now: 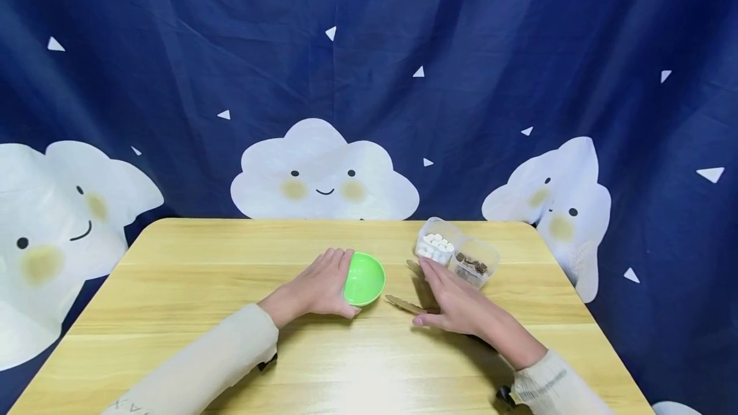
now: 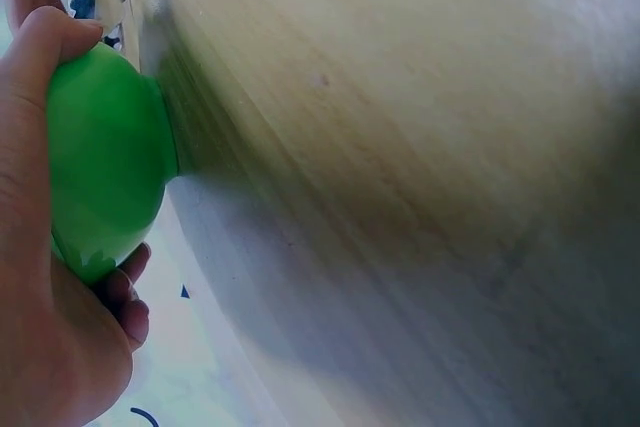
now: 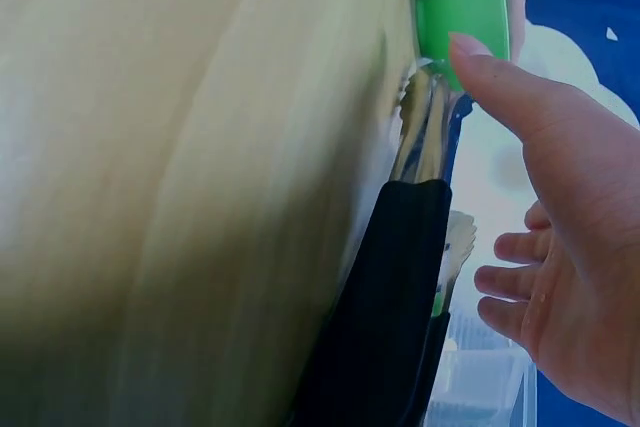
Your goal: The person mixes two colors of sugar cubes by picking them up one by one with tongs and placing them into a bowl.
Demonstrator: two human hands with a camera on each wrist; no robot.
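My left hand (image 1: pixel 323 285) grips a small green bowl (image 1: pixel 366 280) by its side, thumb toward the near edge and fingers round the far side. In the left wrist view, the bowl's foot (image 2: pixel 165 132) appears to be at the tabletop. Over a pair of tongs (image 1: pixel 403 304) hovers my right hand (image 1: pixel 458 305), its thumb and fingers spread. The right wrist view shows the tongs' black handles (image 3: pixel 375 287) and scalloped metal ends lying beside the hand, with a visible gap between them and the fingers. The tongs' arms are spread apart.
Behind my right hand stand two clear plastic containers side by side. One container (image 1: pixel 425 229) has small white pieces (image 1: pixel 436 243) in it, the other (image 1: pixel 490 253) brown chunks (image 1: pixel 473 264). A dark blue curtain (image 1: pixel 369 50) with cloud prints hangs behind the wooden table (image 1: pixel 230 242).
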